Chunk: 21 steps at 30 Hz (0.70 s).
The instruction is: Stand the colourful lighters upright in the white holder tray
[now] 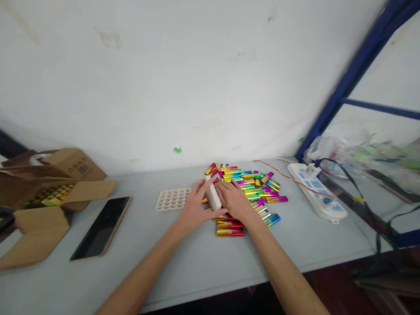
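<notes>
My left hand (196,206) grips a white oblong piece (213,197) between thumb and fingers, holding it tilted with a narrow side toward me. My right hand (234,200) is against the right side of that piece, its fingers bent and pressed together. What the right fingertips hold, if anything, is hidden. Around and beneath the right hand lies a loose pile of shiny lighter-like sticks (230,232) in red, yellow, green, blue and purple. Left of my left hand, a white tray (159,205) with rows of round holes lies flat on the table.
A dark phone (101,229) lies at left on the grey table (197,271). Beyond it, an opened cardboard box (78,164) contains yellowish pieces. A white power strip (316,192) with cables stands at right, beside the blue frame (341,85) and plastic bags (337,146).
</notes>
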Motion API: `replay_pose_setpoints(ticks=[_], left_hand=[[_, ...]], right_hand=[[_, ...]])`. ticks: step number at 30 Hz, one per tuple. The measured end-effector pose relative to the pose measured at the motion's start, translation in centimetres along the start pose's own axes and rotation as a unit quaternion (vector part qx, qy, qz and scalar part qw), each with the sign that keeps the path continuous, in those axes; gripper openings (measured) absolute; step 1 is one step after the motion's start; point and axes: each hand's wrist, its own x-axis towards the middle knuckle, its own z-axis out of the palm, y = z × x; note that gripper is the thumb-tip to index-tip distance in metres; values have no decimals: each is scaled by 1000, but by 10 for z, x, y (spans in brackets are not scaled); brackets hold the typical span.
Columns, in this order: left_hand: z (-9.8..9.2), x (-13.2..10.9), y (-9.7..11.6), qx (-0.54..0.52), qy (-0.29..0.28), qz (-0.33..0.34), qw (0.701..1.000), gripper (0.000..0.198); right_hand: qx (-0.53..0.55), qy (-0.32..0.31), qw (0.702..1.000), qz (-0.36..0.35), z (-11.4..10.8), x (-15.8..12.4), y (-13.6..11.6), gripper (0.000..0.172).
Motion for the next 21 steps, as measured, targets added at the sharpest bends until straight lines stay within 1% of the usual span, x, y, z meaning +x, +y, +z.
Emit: replay_pose_setpoints(ticks=[4,7,9,11,13,15,16,18,21], left_hand=[[-15,-4,-3,30,-2,9,1000,91],[-19,-3,-5,40,-8,25,999,93],[-16,-2,-4,35,-16,35,999,95],[-8,0,-2,26,-27,42,998,95],[-1,2,0,19,-36,42,998,94],[2,2,1,16,-39,41,998,93],[0,2,2,17,-38,38,998,92],[-7,1,2,23,-26,34,999,89],[-26,1,3,44,18,35,998,82]], right_hand=[[5,26,1000,18,3,2,2,33],[20,29,999,32,3,2,2,34],[26,29,999,38,2,1,0,34],[27,21,999,22,2,-1,-2,34],[23,6,1000,-5,3,-4,-4,43],[18,-4,1000,-20,5,-5,-4,53],[15,-4,1000,-20,6,-5,-4,54],[8,6,1000,-10,9,-4,-4,49],[1,29,1000,8,13,-2,-4,41]])
